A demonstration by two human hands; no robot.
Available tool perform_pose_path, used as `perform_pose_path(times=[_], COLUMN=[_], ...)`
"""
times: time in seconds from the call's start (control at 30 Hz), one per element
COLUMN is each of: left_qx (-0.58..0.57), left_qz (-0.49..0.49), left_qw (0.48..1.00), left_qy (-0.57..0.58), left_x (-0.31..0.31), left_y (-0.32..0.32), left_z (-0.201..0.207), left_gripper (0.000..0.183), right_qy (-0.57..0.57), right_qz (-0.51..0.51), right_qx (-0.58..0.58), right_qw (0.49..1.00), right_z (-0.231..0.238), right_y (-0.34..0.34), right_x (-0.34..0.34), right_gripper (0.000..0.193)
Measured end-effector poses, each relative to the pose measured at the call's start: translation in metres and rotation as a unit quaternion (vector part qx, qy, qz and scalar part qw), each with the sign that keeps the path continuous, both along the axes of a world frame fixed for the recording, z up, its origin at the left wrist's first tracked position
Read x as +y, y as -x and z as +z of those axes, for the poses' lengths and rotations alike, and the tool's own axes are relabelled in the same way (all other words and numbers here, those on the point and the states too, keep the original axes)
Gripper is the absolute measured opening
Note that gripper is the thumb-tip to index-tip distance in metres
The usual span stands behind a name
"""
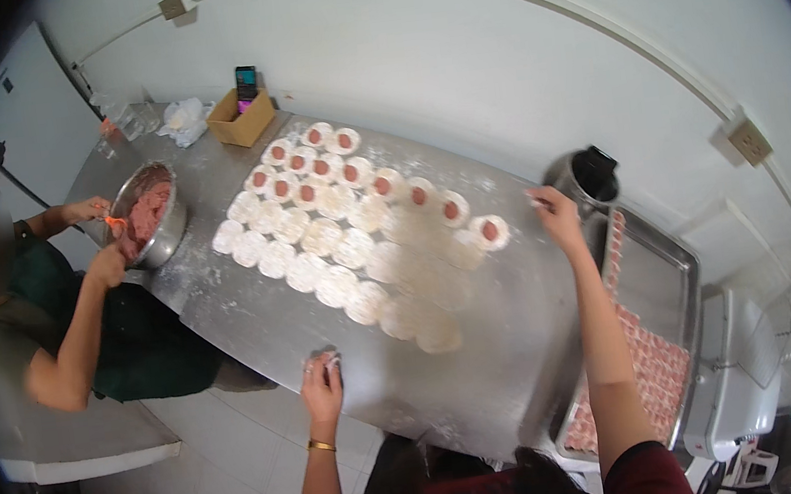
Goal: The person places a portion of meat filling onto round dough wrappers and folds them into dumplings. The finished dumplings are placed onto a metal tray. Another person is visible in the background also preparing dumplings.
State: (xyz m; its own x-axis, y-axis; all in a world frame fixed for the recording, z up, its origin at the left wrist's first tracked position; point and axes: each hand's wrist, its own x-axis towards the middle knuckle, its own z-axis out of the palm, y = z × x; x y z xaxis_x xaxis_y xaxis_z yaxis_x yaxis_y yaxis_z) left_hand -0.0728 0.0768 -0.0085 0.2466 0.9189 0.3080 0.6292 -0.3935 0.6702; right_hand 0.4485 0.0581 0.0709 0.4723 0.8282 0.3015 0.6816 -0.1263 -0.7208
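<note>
Rows of round, floured dough wrappers (324, 237) lie side by side on the steel table. Several in the back rows and along the right bear a dab of pink minced meat (382, 186). Near the table's front edge, my left hand (320, 388) is held with its fingers curled; something whitish shows at the fingertips. My right hand (560, 216) reaches over the back right of the table, beyond the last filled wrapper (489, 229). Its fingers are pinched together at a small pale spot, too small to name. A hazy blur covers the right part of the wrappers.
A co-worker at the left holds an orange-handled tool in a steel bowl (180, 218) of minced meat. A cardboard box (243, 120) with a phone stands at the back. Near my right arm are a metal pot (563, 175) and a tray (680, 263) with rows of pink-and-white pieces.
</note>
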Motion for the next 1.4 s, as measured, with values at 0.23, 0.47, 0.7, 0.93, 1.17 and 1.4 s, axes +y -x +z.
perform_pose_path(times=[0.23, 0.47, 0.7, 0.93, 1.17, 1.4], left_qx=[0.071, 0.082, 0.042, 0.013, 0.016, 0.055], left_qz=[-0.040, -0.075, -0.110, -0.124, -0.100, -0.083], left_qw=[0.996, 0.986, 0.990, 0.986, 0.992, 0.990], left_qy=[0.039, 0.121, 0.083, 0.109, 0.073, 0.103], left_x=[0.024, 0.029, 0.033, 0.031, 0.027, 0.025], left_y=[0.007, 0.006, 0.008, 0.006, 0.004, 0.006], left_z=[-0.011, 0.002, -0.002, -0.011, -0.009, -0.009], left_gripper=[0.023, 0.025, 0.026, 0.023, 0.025, 0.025], right_qy=[0.027, 0.070, 0.110, 0.077, 0.123, 0.076], right_qz=[0.136, 0.181, 0.265, 0.236, 0.162, 0.121], right_qx=[-0.106, -0.181, -0.199, -0.172, -0.136, -0.051], right_qw=[0.985, 0.964, 0.937, 0.953, 0.970, 0.988], right_z=[-0.024, -0.068, -0.093, -0.094, -0.089, -0.096], right_y=[0.102, 0.125, 0.109, 0.098, 0.111, 0.127], right_x=[0.309, 0.453, 0.482, 0.469, 0.468, 0.487], right_gripper=[0.035, 0.040, 0.038, 0.025, 0.021, 0.019])
